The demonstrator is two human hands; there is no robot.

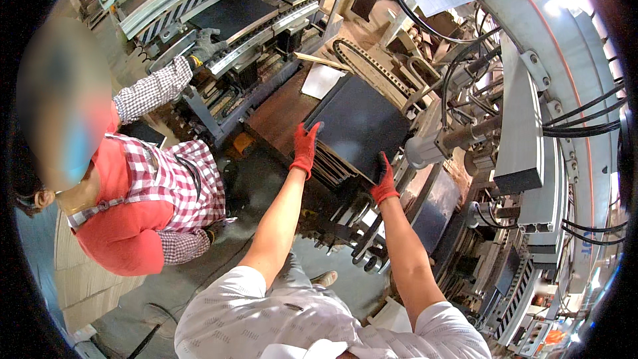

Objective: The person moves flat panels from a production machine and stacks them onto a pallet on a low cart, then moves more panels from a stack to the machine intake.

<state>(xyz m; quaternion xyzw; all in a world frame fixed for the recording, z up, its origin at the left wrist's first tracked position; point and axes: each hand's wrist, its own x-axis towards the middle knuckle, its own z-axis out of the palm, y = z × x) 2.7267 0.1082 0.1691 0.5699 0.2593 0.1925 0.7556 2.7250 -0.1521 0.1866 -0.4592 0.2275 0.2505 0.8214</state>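
Observation:
A dark, flat panel lies tilted on top of a stack of similar boards in front of me. My left hand, in a red glove with dark fingertips, grips the panel's near left corner. At the near right corner, my right hand, gloved the same way, closes on the edge with its fingers pointing up along it. Both forearms reach forward from my light short sleeves. The panel hides part of the fingers.
To my left stands a co-worker in a checked apron, one grey-gloved hand at a conveyor carrying a dark panel. Machinery with cylinders and black cables rises to the right. Another dark board lies near my right forearm.

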